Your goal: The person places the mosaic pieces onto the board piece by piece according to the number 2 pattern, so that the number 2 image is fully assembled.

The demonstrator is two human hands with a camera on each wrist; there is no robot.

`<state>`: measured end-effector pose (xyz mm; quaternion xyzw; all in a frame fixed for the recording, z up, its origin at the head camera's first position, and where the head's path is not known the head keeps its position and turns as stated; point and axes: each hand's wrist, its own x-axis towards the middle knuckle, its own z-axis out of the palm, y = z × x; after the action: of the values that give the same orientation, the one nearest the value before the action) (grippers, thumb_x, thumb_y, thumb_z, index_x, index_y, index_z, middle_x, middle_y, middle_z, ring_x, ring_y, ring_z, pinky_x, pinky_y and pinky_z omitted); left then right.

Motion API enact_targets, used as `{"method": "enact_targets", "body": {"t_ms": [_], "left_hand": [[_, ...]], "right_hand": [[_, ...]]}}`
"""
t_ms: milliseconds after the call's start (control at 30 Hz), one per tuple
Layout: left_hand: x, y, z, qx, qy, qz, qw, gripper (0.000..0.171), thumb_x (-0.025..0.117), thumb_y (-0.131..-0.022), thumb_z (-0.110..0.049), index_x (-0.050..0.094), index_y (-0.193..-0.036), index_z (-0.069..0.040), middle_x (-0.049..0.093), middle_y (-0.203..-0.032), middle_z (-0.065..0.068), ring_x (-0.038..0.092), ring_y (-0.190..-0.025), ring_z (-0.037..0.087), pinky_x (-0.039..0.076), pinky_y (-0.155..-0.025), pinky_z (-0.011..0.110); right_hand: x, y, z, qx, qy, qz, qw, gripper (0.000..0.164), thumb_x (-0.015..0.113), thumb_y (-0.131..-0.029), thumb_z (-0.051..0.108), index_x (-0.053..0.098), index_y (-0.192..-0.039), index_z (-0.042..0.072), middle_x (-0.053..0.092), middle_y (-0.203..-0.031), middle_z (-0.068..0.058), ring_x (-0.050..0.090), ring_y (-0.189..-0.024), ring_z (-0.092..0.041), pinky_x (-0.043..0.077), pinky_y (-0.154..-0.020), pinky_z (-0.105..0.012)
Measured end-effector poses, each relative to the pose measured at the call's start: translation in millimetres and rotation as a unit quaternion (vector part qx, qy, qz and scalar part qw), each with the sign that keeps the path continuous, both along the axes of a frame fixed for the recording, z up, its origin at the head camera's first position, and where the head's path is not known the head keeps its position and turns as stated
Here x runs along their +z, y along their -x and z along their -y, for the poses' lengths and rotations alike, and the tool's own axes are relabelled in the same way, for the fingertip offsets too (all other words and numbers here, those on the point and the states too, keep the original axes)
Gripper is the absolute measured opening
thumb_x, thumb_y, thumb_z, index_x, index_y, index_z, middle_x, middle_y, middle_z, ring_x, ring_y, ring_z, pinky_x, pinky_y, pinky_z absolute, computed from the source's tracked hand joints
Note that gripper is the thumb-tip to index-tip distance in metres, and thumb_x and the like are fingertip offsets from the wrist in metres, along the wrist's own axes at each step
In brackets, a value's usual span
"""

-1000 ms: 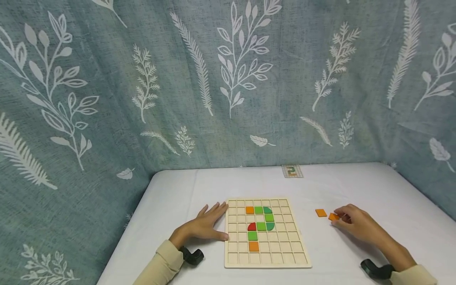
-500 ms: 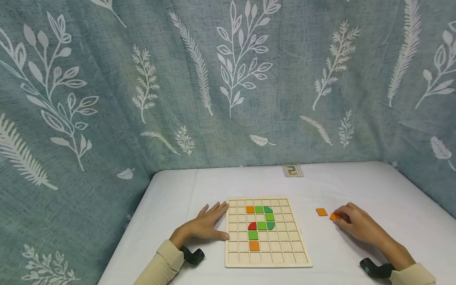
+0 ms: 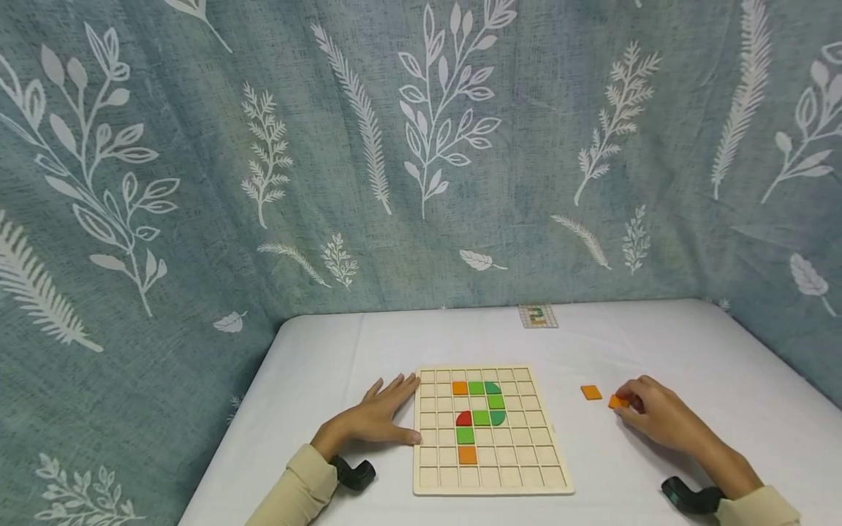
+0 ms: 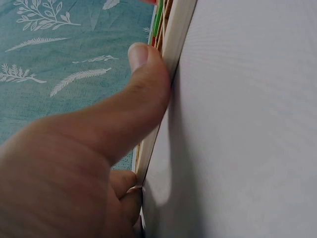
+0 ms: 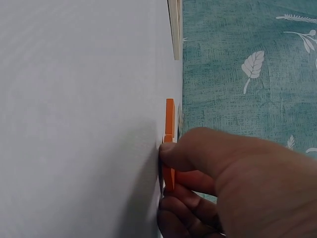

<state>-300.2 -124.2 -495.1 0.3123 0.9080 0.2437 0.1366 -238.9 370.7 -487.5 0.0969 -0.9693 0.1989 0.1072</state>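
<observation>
Your left hand [image 3: 376, 418] lies flat on the white tabletop [image 3: 658, 336], thumb against the left edge of the wooden grid board [image 3: 520, 467], which carries green, orange and red pieces. Your right hand [image 3: 658, 416] pinches a flat orange square tile [image 3: 617, 401] right of the board; a second orange tile [image 3: 590, 392] lies just beside it.

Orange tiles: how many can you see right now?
4. Two sit in the wooden grid board: top row of the pattern and bottom. One lies loose on the table; the right hand pinches one.
</observation>
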Motion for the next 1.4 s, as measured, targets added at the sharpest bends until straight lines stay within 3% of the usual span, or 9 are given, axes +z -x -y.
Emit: {"method": "enact_targets", "body": {"t_ms": [367, 533, 767, 867, 1033, 1233, 1400], "left_hand": [[1.5, -3.3, -1.0, 0.004, 0.000, 0.003, 1.0000, 0.106, 0.071, -0.084, -0.060, 0.015, -0.162, -0.014, 0.013, -0.169, 0.003, 0.005, -0.158, 0.027, -0.004, -0.126, 0.053], [0.8, -2.5, -1.1, 0.005, 0.003, 0.004, 1.0000, 0.107, 0.072, -0.083, -0.060, 0.015, -0.162, -0.014, 0.013, -0.169, 0.003, 0.006, -0.158, 0.027, -0.003, -0.126, 0.053], [2.5, 0.1, -2.0, 0.008, 0.001, 0.000, 1.0000, 0.107, 0.070, -0.084, -0.062, 0.015, -0.162, -0.015, 0.012, -0.169, 0.001, 0.005, -0.158, 0.025, -0.004, -0.127, 0.052], [0.9, -1.9, -0.8, 0.006, -0.004, 0.002, 1.0000, 0.107, 0.072, -0.084, -0.060, 0.016, -0.162, -0.013, 0.013, -0.169, 0.003, 0.006, -0.158, 0.027, -0.004, -0.126, 0.053], [-3.8, -6.2, 1.5, 0.003, 0.007, 0.008, 0.9999, 0.108, 0.072, -0.083, -0.059, 0.016, -0.161, -0.012, 0.014, -0.169, 0.005, 0.008, -0.157, 0.027, -0.002, -0.126, 0.054], [-1.3, -1.6, -1.6, 0.000, 0.008, -0.006, 0.9999, 0.108, 0.072, -0.083, -0.061, 0.016, -0.162, -0.012, 0.014, -0.169, 0.004, 0.008, -0.158, 0.026, -0.002, -0.127, 0.053], [-0.6, -0.5, -0.1, 0.005, 0.003, 0.003, 1.0000, 0.108, 0.073, -0.083, -0.060, 0.016, -0.162, -0.013, 0.014, -0.169, 0.004, 0.007, -0.158, 0.026, -0.002, -0.126, 0.053]], "right_hand": [[2.5, -1.7, 1.0, -0.004, 0.011, 0.001, 1.000, 0.020, 0.079, -0.083, 0.011, 0.067, -0.096, 0.001, 0.059, -0.089, -0.004, 0.049, -0.074, -0.010, 0.043, -0.058, -0.023], [6.3, -4.4, 2.8, 0.010, 0.022, 0.001, 1.000, 0.020, 0.078, -0.083, 0.011, 0.067, -0.097, 0.001, 0.060, -0.088, -0.003, 0.048, -0.073, -0.006, 0.042, -0.057, -0.022], [15.1, -4.7, 9.6, 0.025, 0.027, -0.035, 0.999, 0.019, 0.080, -0.082, 0.011, 0.068, -0.095, 0.003, 0.059, -0.083, 0.001, 0.046, -0.071, -0.001, 0.042, -0.057, -0.021], [15.7, -6.6, 15.7, 0.033, 0.036, -0.025, 0.998, 0.019, 0.079, -0.082, 0.010, 0.068, -0.096, 0.003, 0.060, -0.085, 0.000, 0.047, -0.071, -0.001, 0.044, -0.058, -0.022], [14.6, -13.0, 26.7, 0.058, 0.057, 0.002, 0.997, 0.019, 0.078, -0.083, 0.007, 0.067, -0.098, 0.004, 0.062, -0.090, 0.000, 0.050, -0.074, 0.001, 0.048, -0.061, -0.021], [24.5, -17.0, 41.2, 0.105, 0.080, -0.030, 0.991, 0.020, 0.076, -0.083, 0.001, 0.066, -0.099, 0.007, 0.064, -0.094, 0.001, 0.051, -0.076, 0.005, 0.052, -0.063, -0.021], [36.2, -19.6, 63.1, 0.145, 0.081, -0.031, 0.986, 0.015, 0.076, -0.087, 0.009, 0.066, -0.098, 0.012, 0.063, -0.093, 0.006, 0.056, -0.078, 0.006, 0.054, -0.065, -0.022]]}}
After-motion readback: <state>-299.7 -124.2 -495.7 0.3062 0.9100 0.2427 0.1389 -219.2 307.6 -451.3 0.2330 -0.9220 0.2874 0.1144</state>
